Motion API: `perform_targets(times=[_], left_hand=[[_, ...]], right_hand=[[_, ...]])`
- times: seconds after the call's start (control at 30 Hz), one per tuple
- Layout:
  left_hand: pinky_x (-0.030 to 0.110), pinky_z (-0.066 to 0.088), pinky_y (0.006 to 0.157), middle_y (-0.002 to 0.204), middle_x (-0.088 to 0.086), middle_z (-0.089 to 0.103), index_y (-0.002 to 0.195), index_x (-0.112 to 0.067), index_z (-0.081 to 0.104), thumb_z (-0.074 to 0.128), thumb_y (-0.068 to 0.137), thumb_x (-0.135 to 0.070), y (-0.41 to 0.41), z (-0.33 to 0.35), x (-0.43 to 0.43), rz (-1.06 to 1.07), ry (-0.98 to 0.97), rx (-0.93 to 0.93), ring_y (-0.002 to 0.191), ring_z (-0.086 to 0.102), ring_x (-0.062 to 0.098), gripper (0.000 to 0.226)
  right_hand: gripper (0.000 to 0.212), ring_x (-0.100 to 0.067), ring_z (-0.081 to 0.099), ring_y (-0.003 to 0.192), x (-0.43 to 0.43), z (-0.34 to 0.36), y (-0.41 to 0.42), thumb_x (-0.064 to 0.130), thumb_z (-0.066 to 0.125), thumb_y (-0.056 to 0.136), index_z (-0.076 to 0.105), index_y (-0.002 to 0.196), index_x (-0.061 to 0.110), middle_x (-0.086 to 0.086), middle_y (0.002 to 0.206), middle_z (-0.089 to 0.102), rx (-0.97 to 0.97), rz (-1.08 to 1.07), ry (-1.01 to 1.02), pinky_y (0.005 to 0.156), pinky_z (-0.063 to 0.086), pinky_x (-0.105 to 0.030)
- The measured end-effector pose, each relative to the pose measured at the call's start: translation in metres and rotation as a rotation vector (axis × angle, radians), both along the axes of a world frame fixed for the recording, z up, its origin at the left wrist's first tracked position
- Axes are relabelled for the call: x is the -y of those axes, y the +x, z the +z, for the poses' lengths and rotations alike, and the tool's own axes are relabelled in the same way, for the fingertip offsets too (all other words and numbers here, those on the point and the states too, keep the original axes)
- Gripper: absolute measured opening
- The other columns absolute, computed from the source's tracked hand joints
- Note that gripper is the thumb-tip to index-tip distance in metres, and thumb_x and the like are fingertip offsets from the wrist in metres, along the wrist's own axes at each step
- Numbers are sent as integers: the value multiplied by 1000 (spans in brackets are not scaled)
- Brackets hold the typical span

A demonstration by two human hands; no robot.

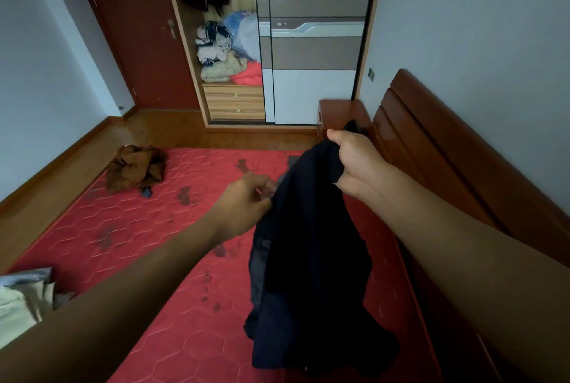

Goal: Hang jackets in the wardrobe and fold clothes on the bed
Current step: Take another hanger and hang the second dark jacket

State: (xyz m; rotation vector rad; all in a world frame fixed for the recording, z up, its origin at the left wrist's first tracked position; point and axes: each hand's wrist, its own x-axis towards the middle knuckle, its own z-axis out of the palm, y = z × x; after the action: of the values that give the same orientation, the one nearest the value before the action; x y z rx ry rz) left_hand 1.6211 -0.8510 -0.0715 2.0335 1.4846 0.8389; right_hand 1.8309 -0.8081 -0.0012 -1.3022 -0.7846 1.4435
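Your right hand [354, 163], right of centre in the frame, is fisted round the top of the dark garment [308, 274], which hangs lengthwise down toward the bottom edge, above the red bed [138, 228]. Your left hand [243, 206], lower and just left of the right, has its fingers curled at the cloth's left edge and seems to pinch it. To spread it for folding, you'd likely draw that hand leftward.

open red mattress [138, 228] lies between a brown garment heap [135, 166] and the headboard [447, 151] at right
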Motion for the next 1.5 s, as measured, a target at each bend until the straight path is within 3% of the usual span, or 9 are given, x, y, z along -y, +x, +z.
perform_targets(times=[0.17, 0.4, 0.5, 0.67, 0.9, 1.0, 1.23, 1.37, 1.5], left_hand=[[33, 50, 54, 74, 2, 56, 90, -18, 48, 63, 92, -17, 49, 2, 23, 67, -63, 401, 62, 57, 18, 15], [30, 53, 82, 113, -4, 62, 114, -19, 47, 81, 74, -55, 85, 10, -2, 111, -106, 347, 101, 62, 9, 63], [36, 55, 82, 111, -6, 66, 114, -22, 51, 84, 70, -52, 89, 17, -16, 195, -98, 333, 99, 64, 12, 63], [28, 54, 70, 80, -15, 73, 91, -22, 66, 76, 87, -20, 75, 8, -18, 94, -38, 494, 76, 68, 4, 11], [34, 52, 85, 99, 8, 68, 112, -3, 63, 50, 105, -9, 31, 40, -27, -21, -84, 762, 91, 63, 18, 17], [31, 56, 87, 106, 11, 73, 116, -4, 66, 43, 107, -15, 18, 71, -28, -61, -183, 904, 97, 69, 22, 27], [37, 53, 92, 111, 21, 69, 123, 9, 60, 47, 103, -18, 7, 87, -26, -102, -350, 837, 97, 67, 29, 36], [35, 52, 85, 106, 19, 67, 116, 3, 63, 58, 96, -31, 3, 80, -18, -177, -395, 812, 92, 66, 27, 40], [20, 49, 73, 88, 0, 64, 100, -11, 55, 82, 82, -15, -1, 75, -9, -204, -221, 357, 81, 62, 10, 33]], right_hand=[[34, -29, 58, 123, -1, 14, 0, 30, 62, 100, 59, 131, 18, -8, 137, 59, -57, -51, 27, 108, 47, -52], [23, -24, 67, 108, 5, 38, 0, 21, 68, 96, 67, 111, 4, -12, 117, 70, -142, -25, 52, 89, 55, -40], [27, -25, 67, 106, 11, 49, 1, 22, 64, 98, 66, 120, 7, -11, 116, 71, -125, 6, 59, 75, 54, -37], [42, -34, 71, 104, 10, 59, 15, 25, 73, 82, 67, 120, 9, -13, 115, 73, -70, -60, 134, 78, 60, -57], [13, -28, 72, 100, 3, 55, 35, 16, 62, 95, 65, 104, 7, -15, 113, 72, 41, -134, 202, 73, 64, -43], [10, -21, 71, 104, 9, 55, 34, 9, 55, 94, 66, 96, 9, -11, 109, 75, 110, -75, 288, 88, 61, -43], [75, -1, 35, 132, 35, 13, 0, 5, 74, 85, 42, 149, 26, 7, 146, 41, 873, 474, 761, 110, 28, -19], [25, -13, 51, 112, 27, -11, -16, 24, 74, 91, 64, 109, 9, 1, 112, 54, 883, 275, 907, 93, 39, -25], [15, -24, 61, 77, 27, -6, -18, 22, 66, 95, 65, 89, 9, -3, 79, 63, 1005, 246, 870, 70, 48, -44]])
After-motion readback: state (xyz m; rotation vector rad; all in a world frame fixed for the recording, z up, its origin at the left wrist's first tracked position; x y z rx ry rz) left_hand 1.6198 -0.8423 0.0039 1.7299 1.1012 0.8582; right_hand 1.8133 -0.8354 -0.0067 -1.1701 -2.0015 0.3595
